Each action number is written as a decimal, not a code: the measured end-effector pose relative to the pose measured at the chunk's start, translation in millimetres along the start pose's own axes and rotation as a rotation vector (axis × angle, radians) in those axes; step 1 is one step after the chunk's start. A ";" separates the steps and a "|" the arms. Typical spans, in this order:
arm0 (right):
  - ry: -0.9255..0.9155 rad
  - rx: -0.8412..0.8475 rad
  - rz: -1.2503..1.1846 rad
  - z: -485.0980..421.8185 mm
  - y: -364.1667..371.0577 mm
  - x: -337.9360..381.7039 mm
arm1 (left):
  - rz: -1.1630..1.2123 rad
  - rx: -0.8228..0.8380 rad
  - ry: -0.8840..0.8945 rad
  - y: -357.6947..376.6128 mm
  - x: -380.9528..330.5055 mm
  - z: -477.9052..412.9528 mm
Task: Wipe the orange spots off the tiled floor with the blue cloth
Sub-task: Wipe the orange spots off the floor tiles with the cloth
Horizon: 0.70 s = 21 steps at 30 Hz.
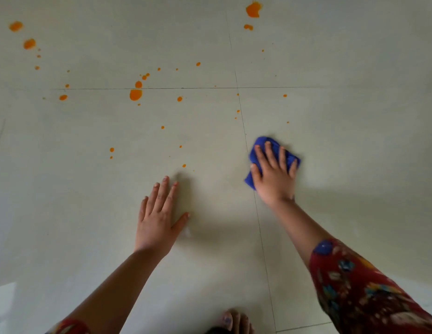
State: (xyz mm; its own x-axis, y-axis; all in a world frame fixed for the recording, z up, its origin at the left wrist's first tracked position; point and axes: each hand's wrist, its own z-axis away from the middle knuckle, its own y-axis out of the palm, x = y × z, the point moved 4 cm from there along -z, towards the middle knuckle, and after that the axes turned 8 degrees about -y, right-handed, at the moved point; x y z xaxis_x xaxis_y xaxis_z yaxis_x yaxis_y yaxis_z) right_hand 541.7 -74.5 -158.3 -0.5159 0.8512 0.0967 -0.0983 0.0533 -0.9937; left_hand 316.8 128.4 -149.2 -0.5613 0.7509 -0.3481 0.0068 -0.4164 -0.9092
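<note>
Left grip [157, 218] and right grip [274, 174] both lie palm-down, fingers straight and slightly spread.

- The tiled floor [354, 92] is pale, smooth tile with a soft, low sheen; thin dark grout lines [162, 88] run between the tiles.
- The blue cloth [265, 143] is soft, matt fabric, crumpled into folds.
- The orange spots [135, 94] look like opaque wet blobs on the tile.
- The sleeve [354, 285] is matt printed cloth, red with flowers.

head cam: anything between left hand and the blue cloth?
Head view: only bare floor tile between the left hand and blue cloth; nearest orange spot sits farther forward.
</note>
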 end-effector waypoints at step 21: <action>-0.602 -0.032 0.049 16.5 17.6 158.6 | -0.071 -0.042 -0.161 -4.1 68.8 22.3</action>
State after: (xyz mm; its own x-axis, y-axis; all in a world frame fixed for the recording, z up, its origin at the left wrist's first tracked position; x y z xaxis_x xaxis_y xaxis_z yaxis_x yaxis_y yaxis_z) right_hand 444.1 52.8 -159.6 -0.9112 0.4081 0.0563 -0.0413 0.0456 -0.9981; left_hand 259.7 170.4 -164.3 -0.6868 0.6846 -0.2442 -0.0055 -0.3408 -0.9401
